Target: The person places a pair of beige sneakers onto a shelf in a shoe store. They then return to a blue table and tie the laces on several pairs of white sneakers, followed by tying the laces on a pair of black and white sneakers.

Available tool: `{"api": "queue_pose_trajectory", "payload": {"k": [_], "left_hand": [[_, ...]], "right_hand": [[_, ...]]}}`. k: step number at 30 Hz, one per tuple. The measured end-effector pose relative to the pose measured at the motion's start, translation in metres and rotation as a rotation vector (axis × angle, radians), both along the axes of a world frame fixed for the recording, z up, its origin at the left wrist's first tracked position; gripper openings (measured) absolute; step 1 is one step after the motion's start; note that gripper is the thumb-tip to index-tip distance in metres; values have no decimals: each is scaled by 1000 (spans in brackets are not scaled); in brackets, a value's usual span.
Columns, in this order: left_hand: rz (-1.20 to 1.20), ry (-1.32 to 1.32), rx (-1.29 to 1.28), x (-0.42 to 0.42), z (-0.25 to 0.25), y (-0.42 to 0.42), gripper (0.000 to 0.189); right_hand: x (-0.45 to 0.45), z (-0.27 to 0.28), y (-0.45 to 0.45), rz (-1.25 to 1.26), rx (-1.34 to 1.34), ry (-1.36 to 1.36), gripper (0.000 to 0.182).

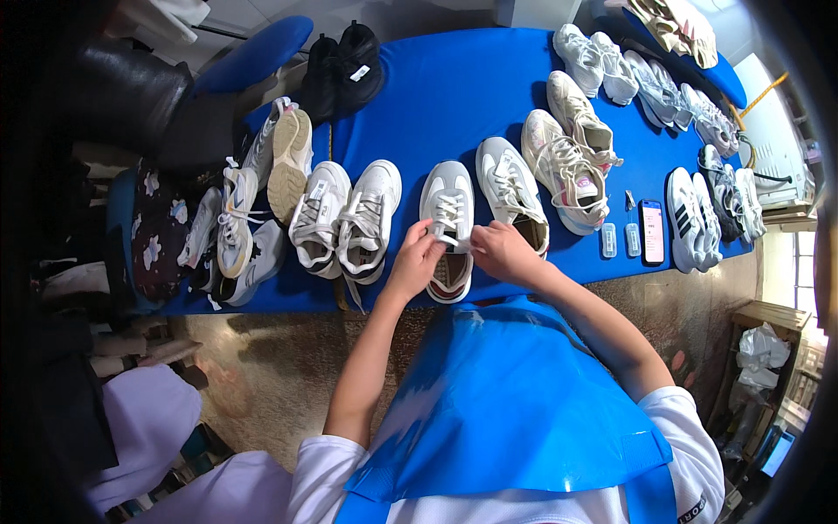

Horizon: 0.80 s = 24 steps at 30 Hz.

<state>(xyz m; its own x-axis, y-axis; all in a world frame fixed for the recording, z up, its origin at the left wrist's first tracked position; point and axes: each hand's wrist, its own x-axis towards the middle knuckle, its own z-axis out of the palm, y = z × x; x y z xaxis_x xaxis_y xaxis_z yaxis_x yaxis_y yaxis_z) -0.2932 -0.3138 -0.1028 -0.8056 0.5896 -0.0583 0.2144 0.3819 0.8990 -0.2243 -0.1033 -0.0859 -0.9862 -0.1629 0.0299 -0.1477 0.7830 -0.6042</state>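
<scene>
A white and grey sneaker (450,182) with a dark red heel lining lies on the blue-covered table, its toe pointing away from me. My left hand (417,257) is at the left side of its throat, fingers pinched on the white shoelace. On the right side of the same shoe, my right hand (503,254) grips another part of the lace between thumb and fingers. Just to the right rests a similar grey and white sneaker (494,156), with its lace lying over the tongue. A pair of white sneakers (372,190) stands to the left.
Floral-patterned sneakers (545,128), a smartphone (652,232), two small clear cases (609,240) and striped white sneakers (684,223) are on the right. More worn shoes (237,226) crowd the left end. Black shoes (359,72) sit at the far edge. A person's light purple clothing (147,419) shows lower left.
</scene>
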Motion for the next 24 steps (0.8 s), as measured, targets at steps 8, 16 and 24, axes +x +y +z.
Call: {"api": "queue_pose_trajectory", "payload": {"k": [8, 16, 24], "left_hand": [[-229, -456, 207, -34, 42, 11, 49], [104, -812, 514, -50, 46, 35, 39], [36, -429, 387, -43, 52, 43, 52]], "right_hand": [[-38, 84, 18, -5, -838, -589, 34], [-51, -8, 6, -245, -596, -205, 46], [-44, -17, -32, -108, -279, 48, 34]]}}
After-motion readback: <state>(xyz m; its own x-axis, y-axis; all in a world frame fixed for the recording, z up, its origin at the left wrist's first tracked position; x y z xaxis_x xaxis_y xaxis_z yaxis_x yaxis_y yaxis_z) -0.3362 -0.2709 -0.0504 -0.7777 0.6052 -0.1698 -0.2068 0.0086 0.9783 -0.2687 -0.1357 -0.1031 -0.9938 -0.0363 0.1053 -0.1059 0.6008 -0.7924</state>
